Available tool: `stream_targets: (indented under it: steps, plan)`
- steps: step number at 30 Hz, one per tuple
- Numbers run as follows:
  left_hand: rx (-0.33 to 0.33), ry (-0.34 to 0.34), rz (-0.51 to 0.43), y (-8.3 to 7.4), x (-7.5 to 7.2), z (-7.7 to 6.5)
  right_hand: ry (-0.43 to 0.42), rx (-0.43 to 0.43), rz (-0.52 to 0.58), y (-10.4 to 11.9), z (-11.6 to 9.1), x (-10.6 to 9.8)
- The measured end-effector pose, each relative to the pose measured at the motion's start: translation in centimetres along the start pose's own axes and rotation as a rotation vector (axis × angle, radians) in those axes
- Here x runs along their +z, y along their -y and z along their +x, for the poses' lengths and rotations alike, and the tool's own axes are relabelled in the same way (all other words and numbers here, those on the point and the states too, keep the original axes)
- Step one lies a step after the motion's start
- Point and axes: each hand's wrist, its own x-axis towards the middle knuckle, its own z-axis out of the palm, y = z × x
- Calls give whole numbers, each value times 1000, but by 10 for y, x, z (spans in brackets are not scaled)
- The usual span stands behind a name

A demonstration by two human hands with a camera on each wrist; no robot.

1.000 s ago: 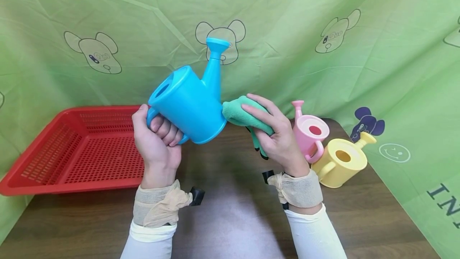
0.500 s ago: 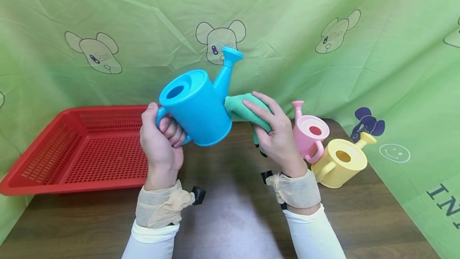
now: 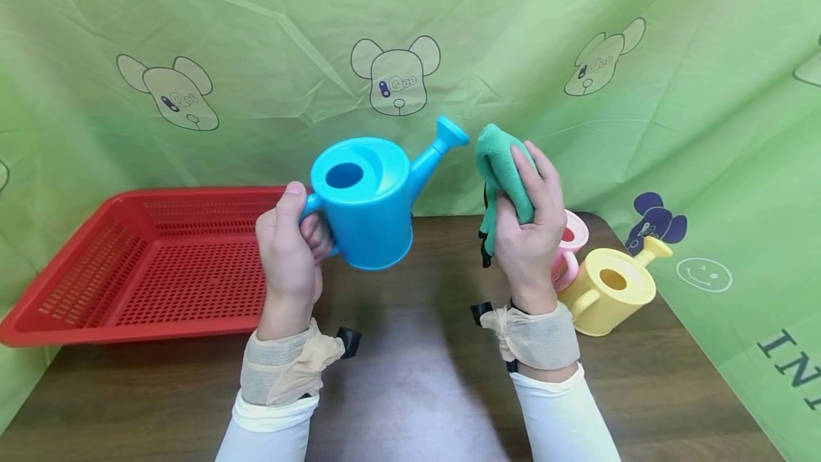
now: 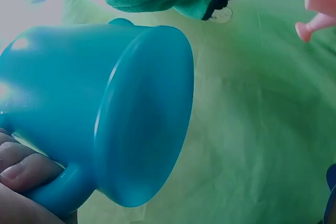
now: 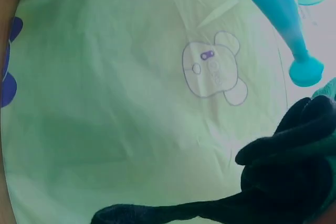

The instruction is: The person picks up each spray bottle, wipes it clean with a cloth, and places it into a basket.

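My left hand [image 3: 291,252] grips the handle of a blue watering can [image 3: 372,227] and holds it up above the table, nearly upright, spout toward the right. In the left wrist view the can's flat base [image 4: 149,119] faces the camera, with curled fingers [image 4: 31,171] round the handle. A folded green cloth [image 3: 503,166] with black edging is held in my right hand [image 3: 532,234], just right of the spout's rose and apart from it. The right wrist view has the cloth [image 5: 294,166] dark at lower right, below the blue spout [image 5: 283,24].
At left on the wooden table [image 3: 398,391] is a red perforated basket [image 3: 58,337]. A yellow watering can [image 3: 609,305] stands at right, beside a pink watering can [image 3: 567,262] partly hidden by my right hand. Green printed fabric [image 3: 256,55] hangs behind and to the right.
The blue watering can has turned more upright and shifted right, its spout swinging down to the right. My right hand has drawn the cloth away from the can's side, up and right.
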Motion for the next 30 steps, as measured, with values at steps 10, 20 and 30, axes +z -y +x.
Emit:
stream_targets:
  steps: [10, 20, 30]
  plan:
    - [107, -13, 144, 0, -1, -1, 24, 37, -64, -1, 0, -1]
    - [240, 14, 319, 1, -5, 0, 68, 3, -77, -2, 0, -2]
    - [356, 76, 415, 2, -11, 0, 53, -14, -49, -2, 1, -2]
